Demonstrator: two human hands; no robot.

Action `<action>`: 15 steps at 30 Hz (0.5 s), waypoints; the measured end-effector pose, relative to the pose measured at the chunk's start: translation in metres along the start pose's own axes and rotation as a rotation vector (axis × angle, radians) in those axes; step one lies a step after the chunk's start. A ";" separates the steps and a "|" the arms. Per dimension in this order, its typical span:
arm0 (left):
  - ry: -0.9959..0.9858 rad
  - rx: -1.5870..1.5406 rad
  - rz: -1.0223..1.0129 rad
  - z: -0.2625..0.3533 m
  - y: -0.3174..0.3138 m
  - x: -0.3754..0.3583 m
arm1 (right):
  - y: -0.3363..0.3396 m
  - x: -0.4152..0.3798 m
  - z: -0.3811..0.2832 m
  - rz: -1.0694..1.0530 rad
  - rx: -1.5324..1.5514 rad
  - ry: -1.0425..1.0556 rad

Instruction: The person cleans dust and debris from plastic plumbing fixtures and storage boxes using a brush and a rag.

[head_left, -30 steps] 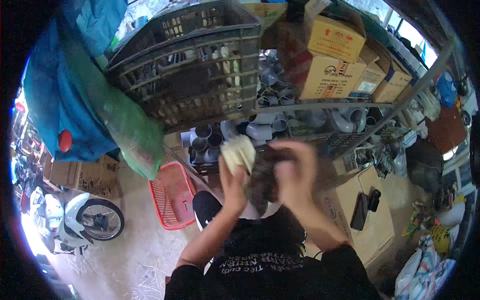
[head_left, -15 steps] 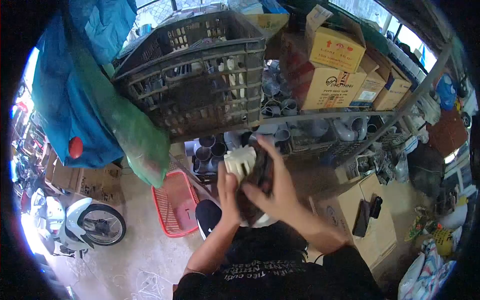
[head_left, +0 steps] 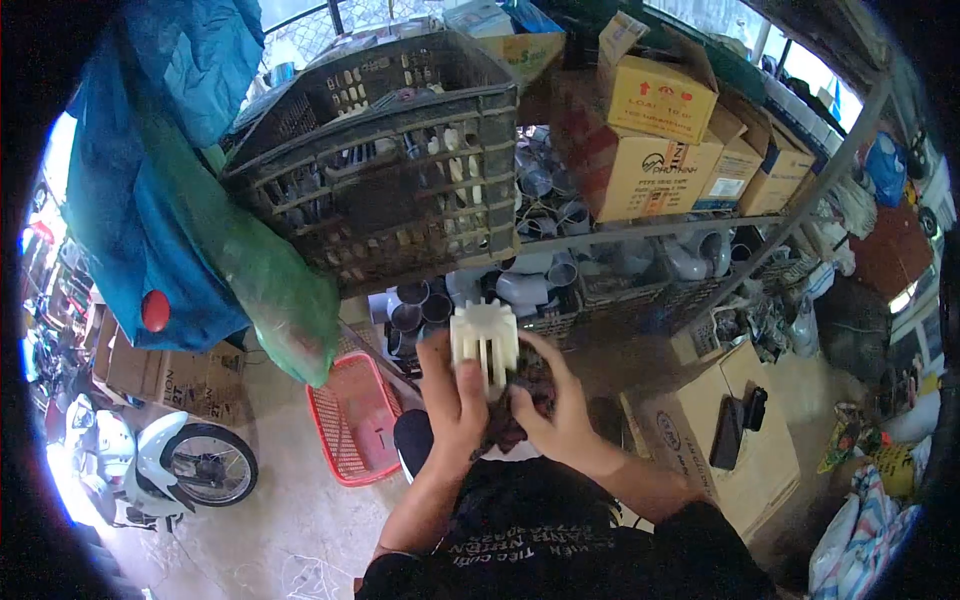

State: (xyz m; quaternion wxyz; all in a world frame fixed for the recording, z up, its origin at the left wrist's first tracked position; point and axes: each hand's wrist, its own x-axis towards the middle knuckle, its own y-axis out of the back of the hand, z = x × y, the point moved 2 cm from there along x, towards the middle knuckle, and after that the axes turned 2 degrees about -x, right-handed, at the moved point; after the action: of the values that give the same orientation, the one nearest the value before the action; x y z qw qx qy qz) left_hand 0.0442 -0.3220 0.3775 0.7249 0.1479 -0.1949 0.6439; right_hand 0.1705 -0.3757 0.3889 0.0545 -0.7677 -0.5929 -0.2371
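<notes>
A cream-coloured toothed part, like a gear [head_left: 485,340], is held upright in front of the chest. My left hand [head_left: 455,400] is wrapped round its left side, thumb across the front. My right hand [head_left: 555,410] grips a dark object [head_left: 530,385] with reddish patches, just right of the cream part and touching or very near it. The shape of this dark object is partly hidden by the fingers.
Ahead, a large black crate [head_left: 380,190] sits on a shelf with cardboard boxes [head_left: 655,170]; grey pipe fittings [head_left: 525,288] lie below. A red basket [head_left: 360,420] and a motorbike [head_left: 205,460] are at left. A phone [head_left: 727,432] rests on a carton at right.
The cream part now stands more upright and shows its teeth more clearly. My right hand has lowered, and its fingers have moved down round the dark object.
</notes>
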 end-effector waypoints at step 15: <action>-0.132 0.093 0.010 0.001 -0.015 -0.006 | 0.006 0.019 0.005 0.093 0.196 0.031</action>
State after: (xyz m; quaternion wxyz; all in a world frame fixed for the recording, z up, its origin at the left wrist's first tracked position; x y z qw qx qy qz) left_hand 0.0582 -0.3297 0.3757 0.6996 0.2225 -0.2130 0.6447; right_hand 0.1814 -0.3590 0.3936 0.1497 -0.7814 -0.5763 -0.1871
